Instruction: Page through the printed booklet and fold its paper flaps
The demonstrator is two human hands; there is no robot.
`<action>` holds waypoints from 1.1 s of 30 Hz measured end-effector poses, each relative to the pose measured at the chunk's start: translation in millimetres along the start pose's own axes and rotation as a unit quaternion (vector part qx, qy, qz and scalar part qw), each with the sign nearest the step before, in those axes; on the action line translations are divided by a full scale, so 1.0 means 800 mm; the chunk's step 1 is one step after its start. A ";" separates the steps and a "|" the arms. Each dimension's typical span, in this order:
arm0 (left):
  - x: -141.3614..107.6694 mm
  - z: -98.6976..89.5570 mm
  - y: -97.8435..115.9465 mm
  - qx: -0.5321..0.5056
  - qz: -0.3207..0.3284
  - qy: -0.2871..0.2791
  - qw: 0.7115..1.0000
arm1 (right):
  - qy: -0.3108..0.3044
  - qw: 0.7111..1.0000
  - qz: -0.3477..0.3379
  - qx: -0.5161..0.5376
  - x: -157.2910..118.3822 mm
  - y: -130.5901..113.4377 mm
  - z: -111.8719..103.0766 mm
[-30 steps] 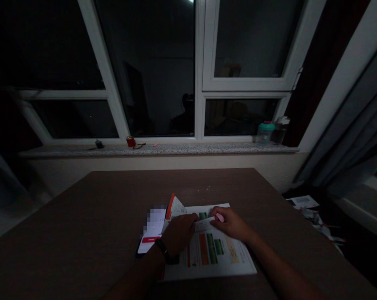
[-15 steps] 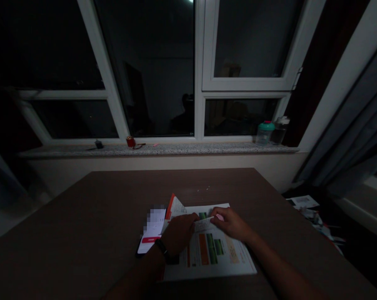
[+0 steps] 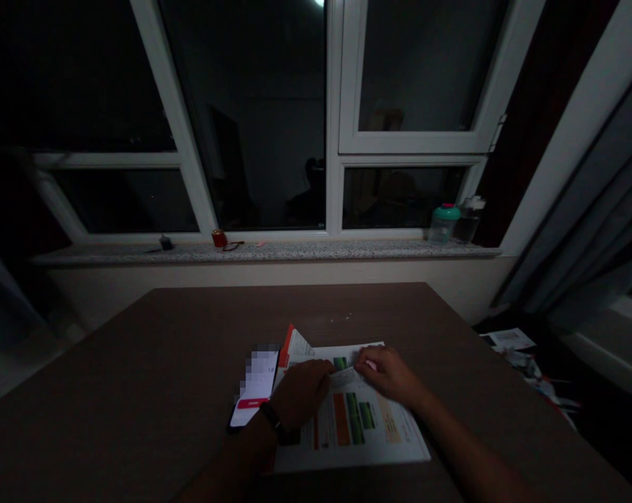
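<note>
A printed sheet or booklet (image 3: 368,440) with green pictures and orange blocks lies on the table under both hands. My left hand (image 3: 303,395), with a dark band at the wrist, is closed at one end of a narrow white paper strip (image 3: 343,377). My right hand (image 3: 384,374) pinches the strip's other end, and something pink (image 3: 371,365) shows between its fingers, too small to name. Left of the sheet lies a phone (image 3: 256,388) with its screen lit, partly behind my left wrist. A red-edged page corner (image 3: 295,346) stands up beside it.
The brown table (image 3: 138,391) reaches toward a stone windowsill (image 3: 305,250). On the sill stand a teal-lidded bottle (image 3: 444,223), a clear bottle (image 3: 469,220) and a small red object (image 3: 219,238). Tiny white bits (image 3: 340,318) lie beyond the sheet. Papers (image 3: 510,339) are at the right.
The paper strip between my hands has tilted and shows less of its printed face. My right fingers have curled slightly; the sheet and phone stay in place.
</note>
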State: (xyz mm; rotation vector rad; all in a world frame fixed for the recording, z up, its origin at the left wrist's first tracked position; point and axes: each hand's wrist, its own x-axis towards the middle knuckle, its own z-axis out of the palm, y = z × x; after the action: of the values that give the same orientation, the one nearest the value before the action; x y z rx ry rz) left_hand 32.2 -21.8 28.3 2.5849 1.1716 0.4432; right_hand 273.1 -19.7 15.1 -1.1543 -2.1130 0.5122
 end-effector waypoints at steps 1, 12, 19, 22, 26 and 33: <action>0.000 0.001 0.000 -0.003 0.011 0.001 1.000 | 0.008 1.000 0.005 -0.004 0.001 0.000 0.000; -0.002 -0.002 0.003 -0.010 0.101 -0.036 0.994 | -0.022 1.000 -0.003 -0.010 0.000 0.001 0.005; -0.004 0.012 -0.011 -0.007 0.085 -0.021 0.996 | -0.029 0.999 0.015 -0.013 -0.003 0.011 0.009; -0.004 0.014 -0.012 -0.008 0.083 -0.018 0.996 | -0.030 0.999 0.015 -0.011 -0.001 0.013 0.010; -0.003 0.012 -0.011 -0.011 0.069 -0.010 0.997 | -0.022 1.000 0.010 0.017 0.000 0.008 0.008; -0.002 0.009 -0.010 -0.017 0.084 -0.008 0.996 | -0.045 0.994 -0.024 0.098 -0.002 -0.003 0.005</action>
State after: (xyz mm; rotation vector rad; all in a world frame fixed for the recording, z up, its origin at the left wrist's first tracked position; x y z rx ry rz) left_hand 28.8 -18.6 18.9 2.6623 0.9363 0.4715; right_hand 269.4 -21.9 13.0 -0.9832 -2.1076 0.7424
